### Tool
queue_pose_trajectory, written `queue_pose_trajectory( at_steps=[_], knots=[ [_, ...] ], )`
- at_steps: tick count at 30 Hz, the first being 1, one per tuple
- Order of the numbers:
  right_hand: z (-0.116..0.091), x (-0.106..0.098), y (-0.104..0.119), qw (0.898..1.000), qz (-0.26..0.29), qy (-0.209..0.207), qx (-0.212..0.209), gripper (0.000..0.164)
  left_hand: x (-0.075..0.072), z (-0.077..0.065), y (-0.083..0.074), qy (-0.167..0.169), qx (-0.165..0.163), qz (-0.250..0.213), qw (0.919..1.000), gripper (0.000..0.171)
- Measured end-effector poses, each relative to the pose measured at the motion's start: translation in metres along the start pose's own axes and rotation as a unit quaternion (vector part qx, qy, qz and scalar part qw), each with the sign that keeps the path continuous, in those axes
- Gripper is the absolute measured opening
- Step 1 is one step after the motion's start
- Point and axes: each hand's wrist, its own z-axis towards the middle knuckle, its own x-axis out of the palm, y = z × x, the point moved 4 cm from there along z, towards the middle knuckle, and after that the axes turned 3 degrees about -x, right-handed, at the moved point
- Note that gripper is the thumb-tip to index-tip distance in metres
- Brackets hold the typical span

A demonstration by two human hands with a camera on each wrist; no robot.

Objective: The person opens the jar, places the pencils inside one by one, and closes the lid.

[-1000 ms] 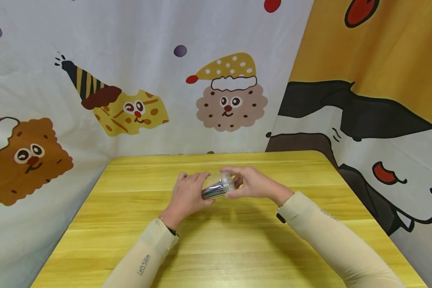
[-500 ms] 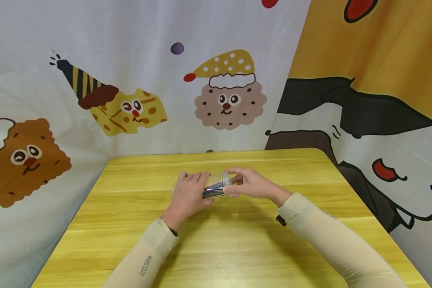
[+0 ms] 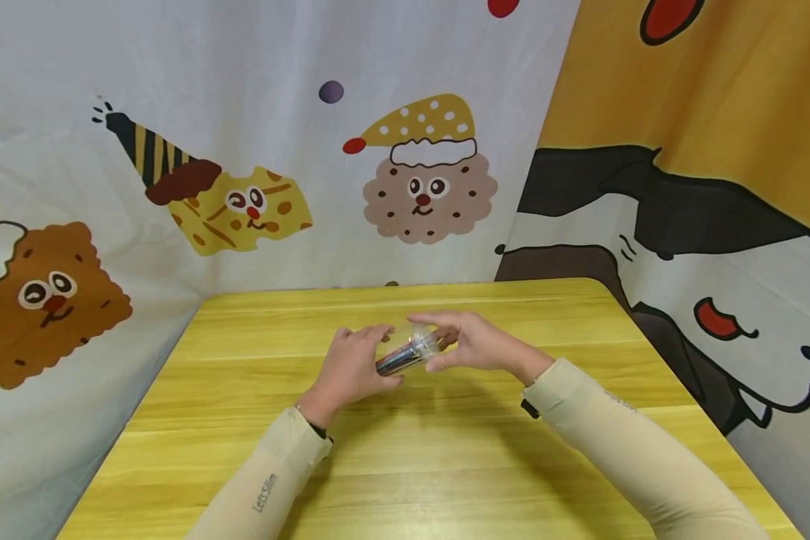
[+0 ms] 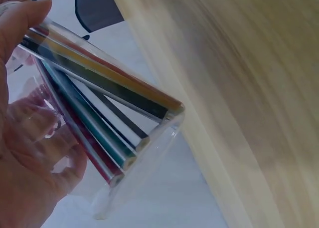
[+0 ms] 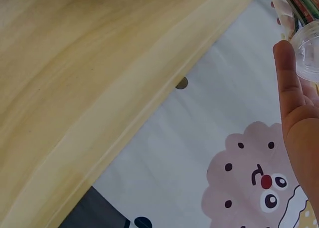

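A clear plastic tube (image 4: 107, 96) of coloured pencils is held tilted above the table, lid end to the right. My left hand (image 3: 352, 369) grips its body; in the left wrist view the pencils (image 4: 94, 115) fan out inside, flat ends toward the lower right. At the other end sits a clear ridged lid (image 3: 425, 343). My right hand (image 3: 472, 343) has its thumb and fingers around that lid, with the index finger over the top and the thumb below. The right wrist view shows only part of the lid and of this hand.
Beneath both hands is a yellow wood-grain table (image 3: 405, 465) with rounded far corners. A printed cloth (image 3: 270, 90) with cartoon figures hangs just behind its far edge and along both sides.
Half a second ago my right fingers were closer together on the lid; now they are spread wider around it. The tube's lid end has tipped up slightly. My left hand keeps its grip.
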Motion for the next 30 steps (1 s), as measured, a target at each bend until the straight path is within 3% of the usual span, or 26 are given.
queue_pose_trajectory(
  at_steps=[17, 24, 30],
  knots=[
    [0.001, 0.002, 0.001, 0.998, -0.056, 0.007, 0.012, 0.078, 0.005, -0.002, -0.002, -0.001, -0.001, 0.021, 0.9998, 0.084],
    [-0.002, 0.001, -0.004, 0.999, -0.016, -0.015, 0.032, 0.073, 0.005, -0.002, 0.001, 0.014, -0.021, 0.008, 0.9996, 0.097],
    [-0.005, -0.001, -0.014, 0.997, 0.046, -0.036, 0.054, 0.074, 0.002, -0.004, 0.005, 0.005, -0.017, 0.07, 0.9974, 0.101]
  ],
)
